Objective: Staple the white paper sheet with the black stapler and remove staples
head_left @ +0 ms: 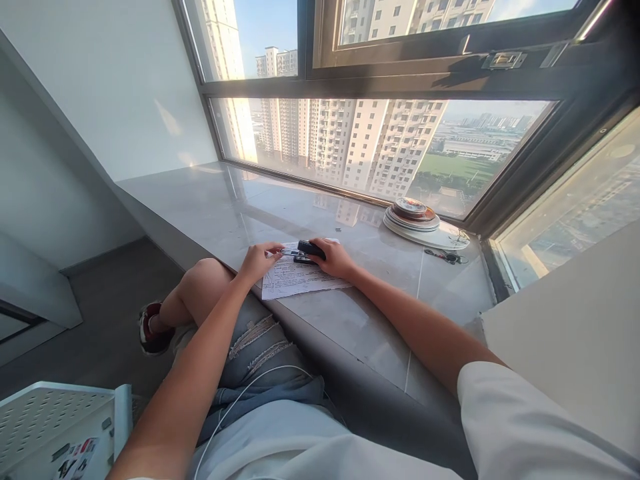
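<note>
A black stapler point(311, 250) is in my right hand point(333, 259), whose fingers wrap round its rear end. Its upper and lower parts stand apart, with a metal strip point(291, 252) showing between them at the front. My left hand point(259, 261) is closed, thumb and fingertips pinching at the outer end of this strip. Whether the strip belongs to the stapler or is a row of staples, I cannot tell. Beneath both hands lies a sheet of paper point(287, 283) with printed and handwritten lines, close to the ledge's front edge.
The grey tiled window ledge point(190, 200) runs along the window. Stacked round plates or lids point(413, 217) stand near the right corner, a dark corded item point(445, 256) beside them. A white perforated rack point(55, 420) is at lower left. A white cable point(240, 397) crosses my lap.
</note>
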Available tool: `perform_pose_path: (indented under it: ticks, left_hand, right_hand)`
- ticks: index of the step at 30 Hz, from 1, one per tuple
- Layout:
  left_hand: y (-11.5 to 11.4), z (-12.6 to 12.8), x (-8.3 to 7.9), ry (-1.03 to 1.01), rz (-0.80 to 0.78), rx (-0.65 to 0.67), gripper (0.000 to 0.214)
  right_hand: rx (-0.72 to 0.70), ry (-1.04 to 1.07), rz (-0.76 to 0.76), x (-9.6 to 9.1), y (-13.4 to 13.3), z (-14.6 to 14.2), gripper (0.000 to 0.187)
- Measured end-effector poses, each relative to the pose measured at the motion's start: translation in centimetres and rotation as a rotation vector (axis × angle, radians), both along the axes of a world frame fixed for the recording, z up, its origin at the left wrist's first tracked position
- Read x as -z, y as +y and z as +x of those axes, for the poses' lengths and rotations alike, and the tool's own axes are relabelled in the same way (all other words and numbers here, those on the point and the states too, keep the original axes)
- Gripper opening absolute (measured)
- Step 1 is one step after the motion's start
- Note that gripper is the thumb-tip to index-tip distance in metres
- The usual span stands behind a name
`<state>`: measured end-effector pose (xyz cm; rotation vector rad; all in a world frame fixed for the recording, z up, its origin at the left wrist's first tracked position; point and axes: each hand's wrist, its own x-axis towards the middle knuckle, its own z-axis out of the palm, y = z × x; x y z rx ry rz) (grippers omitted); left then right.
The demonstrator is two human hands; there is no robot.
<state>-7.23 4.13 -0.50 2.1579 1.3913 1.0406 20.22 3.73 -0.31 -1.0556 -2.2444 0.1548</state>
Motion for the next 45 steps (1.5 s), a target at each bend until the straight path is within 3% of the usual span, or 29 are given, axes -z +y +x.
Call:
perform_pose_path:
  ticks: [4, 8, 12, 15, 17, 19, 22, 24, 27, 30, 33, 36, 39, 45]
  left_hand:
    - [-1.2, -0.3, -0.1, -0.111, -0.101, 0.000, 0.051]
    - [-2.0, 1.7, -0.4, -0.137, -0.175, 0.108, 0.074]
    - [-2.2, 3.9, -0.9, -0.140, -0.152, 0.197, 0.073]
    - [-1.6, 3.2, -1.2, -0.100, -0.163, 0.260, 0.065]
    - [-0.8, 1.8, -1.1, 0.016, -0.110, 0.182, 0.049]
    - [0.0, 0.2, -0.7, 0.185, -0.016, -0.050, 0.033]
    - [0.9, -1.3, 0.3, 0.363, 0.009, -0.355, 0.032]
    - [1.2, -1.7, 0.9, 0.404, -0.034, -0.434, 0.033]
    - [1.1, -1.5, 1.3, 0.419, -0.059, -0.436, 0.034]
    - [1.0, -1.4, 1.3, 0.415, -0.049, -0.437, 0.034]
    - [1.0, -1.5, 1.5, 0.410, -0.035, -0.438, 0.033]
    - [1.1, -1.7, 1.7, 0.394, -0.031, -0.443, 0.033]
    - [1.1, -2.0, 1.6, 0.323, -0.023, -0.463, 0.034]
    - [1.5, -3.4, 1.6, -0.212, -0.012, -0.503, 0.039]
  right_hand:
    - [-0.004, 0.005, -0.003, 0.0, 0.0, -0.1, 0.037]
    - [-0.050, 0.003, 0.004, 0.1, 0.0, -0.2, 0.036]
    - [-0.035, -0.004, -0.005, -0.1, -0.1, -0.2, 0.034]
    - [-0.045, -0.028, -0.031, -0.5, -0.3, -0.4, 0.033]
    - [-0.062, -0.052, -0.050, -0.7, -0.2, -0.4, 0.033]
    - [-0.072, -0.079, -0.067, -1.0, 0.0, -0.2, 0.035]
    - [-0.030, -0.076, -0.101, -0.9, 0.8, 1.3, 0.039]
    - [0.006, -0.012, -0.147, -0.7, 1.5, 2.9, 0.039]
    - [0.069, 0.270, -0.252, 0.0, 2.8, 5.7, 0.044]
    - [0.330, 0.554, -0.220, 0.5, 4.5, 8.0, 0.054]
    - [0.429, 0.285, -0.177, 0.6, 6.7, 9.1, 0.040]
    - [0.319, 0.006, -0.245, 0.8, 9.0, 8.8, 0.034]
    - [0.240, -0.060, -0.302, 1.5, 10.8, 7.2, 0.039]
    - [0.128, -0.107, -0.327, 2.5, 12.8, 2.4, 0.054]
